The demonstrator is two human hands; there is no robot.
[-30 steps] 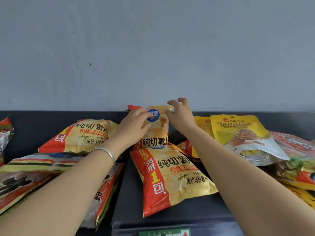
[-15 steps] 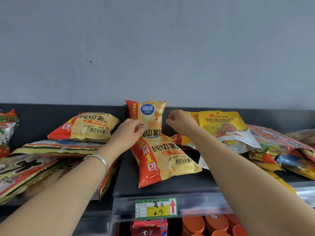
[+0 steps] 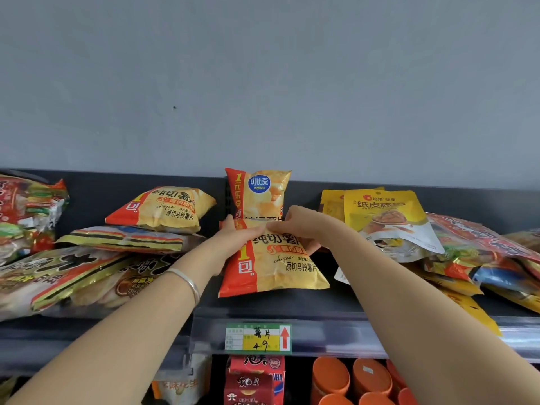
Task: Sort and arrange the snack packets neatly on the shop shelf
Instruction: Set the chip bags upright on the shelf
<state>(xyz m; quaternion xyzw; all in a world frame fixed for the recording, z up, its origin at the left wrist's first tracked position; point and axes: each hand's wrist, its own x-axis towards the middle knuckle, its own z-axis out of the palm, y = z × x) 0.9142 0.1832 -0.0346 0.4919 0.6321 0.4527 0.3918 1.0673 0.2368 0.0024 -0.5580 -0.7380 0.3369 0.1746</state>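
Note:
A yellow-and-red chip packet lies tilted on the dark top shelf, its upper edge raised. My left hand and my right hand both pinch that upper edge, side by side. Behind them another chip packet of the same kind stands upright against the shelf's back panel. A third matching packet lies to the left on top of a striped packet.
Large flat snack bags pile up at the left. A yellow nut pouch and several mixed packets lie at the right. A price tag hangs on the shelf front; orange tubs sit below.
Both hands left the upright packet at the back, came down and took hold of the top edge of the packet lying in front. The view has dropped, showing the shelf front and lower shelf.

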